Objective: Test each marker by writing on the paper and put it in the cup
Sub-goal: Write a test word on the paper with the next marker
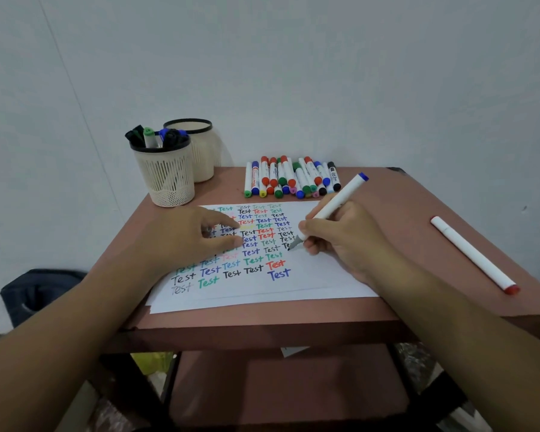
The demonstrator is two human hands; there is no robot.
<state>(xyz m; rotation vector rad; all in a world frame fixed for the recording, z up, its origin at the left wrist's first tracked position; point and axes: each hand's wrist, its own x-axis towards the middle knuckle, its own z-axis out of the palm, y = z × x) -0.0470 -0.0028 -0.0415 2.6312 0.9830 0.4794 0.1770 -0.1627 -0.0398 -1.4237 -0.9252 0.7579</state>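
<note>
My right hand (340, 241) grips a white marker (334, 207) with a blue end, its dark tip touching the paper (309, 282) at the end of a row of "Test" words. My left hand (194, 238) lies flat on the paper's left part, fingers spread, holding nothing. A cream mesh cup (164, 176) at the back left holds several markers. A second cream cup (201, 151) stands just behind it. A pile of capped markers (290, 179) lies at the back of the table.
A lone white marker with a red cap (474, 255) lies on the brown table (418, 213) to the right. A dark bag (35, 294) sits on the floor at the left. The wall is close behind the table.
</note>
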